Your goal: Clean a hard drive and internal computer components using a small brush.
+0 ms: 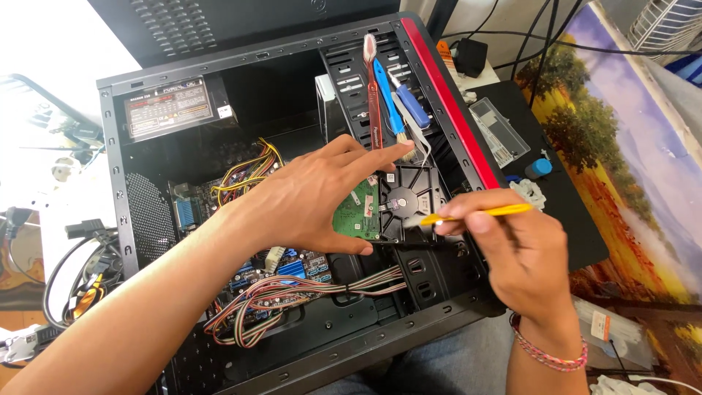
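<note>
In the middle of the frame, the left hand [322, 194] lies open and spread over a hard drive [391, 203], fingers touching its edge and green circuit board. The drive sits inside an open computer case [117, 183] that fills the left and centre. Right of centre, the right hand [519, 252] pinches a yellow-handled brush [475, 214], its tip just beside the drive. A toothbrush [373, 88] and blue-handled tools [398, 99] rest on the drive cage above. Bundled cables [292, 292] cross the lower case.
</note>
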